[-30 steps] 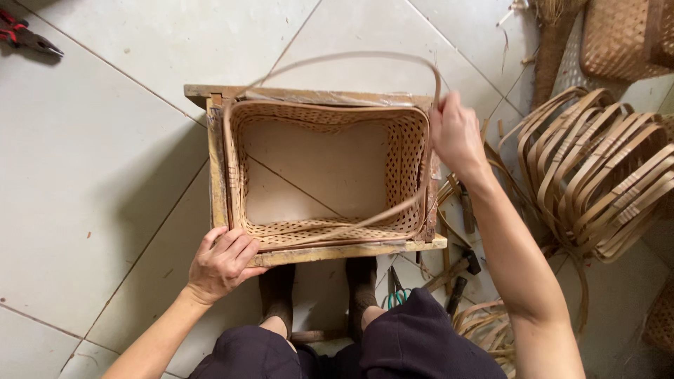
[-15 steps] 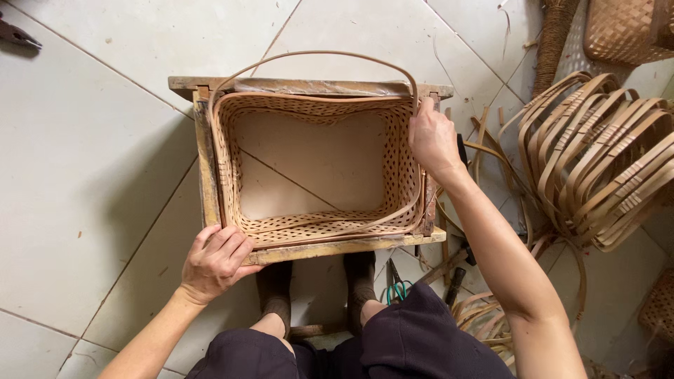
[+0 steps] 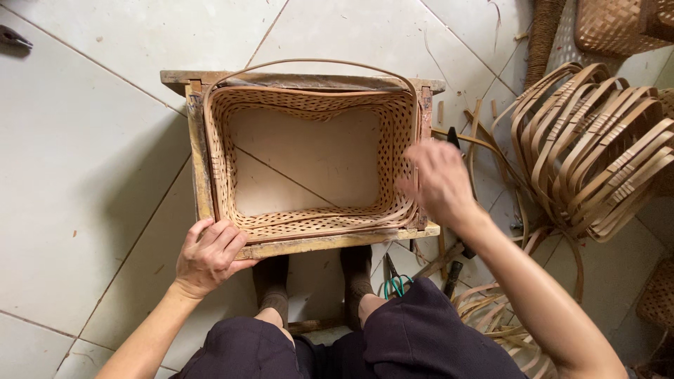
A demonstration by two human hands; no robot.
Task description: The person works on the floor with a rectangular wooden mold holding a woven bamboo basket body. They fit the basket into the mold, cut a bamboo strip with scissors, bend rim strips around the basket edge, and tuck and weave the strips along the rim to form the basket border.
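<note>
A bottomless woven bamboo basket (image 3: 309, 105) sits inside a rectangular wooden frame (image 3: 200, 168) on the tiled floor. A thin bent bamboo strip (image 3: 316, 63) arcs along the basket's far rim. My left hand (image 3: 208, 254) grips the frame's near left corner. My right hand (image 3: 439, 182) is blurred at the basket's right rim, fingers curled against the rim strip; whether it pinches the strip is unclear.
A stack of bent bamboo hoops (image 3: 597, 151) lies to the right, with loose strips (image 3: 491, 302) below it. Green-handled scissors (image 3: 394, 281) lie by my right knee. Another woven basket (image 3: 618, 24) stands at the top right. A tool (image 3: 14, 36) lies far left.
My right hand slid from the basket's far right corner toward me along the right rim. The bamboo strip settled closer onto the rim. The left hand stayed at the near corner.
</note>
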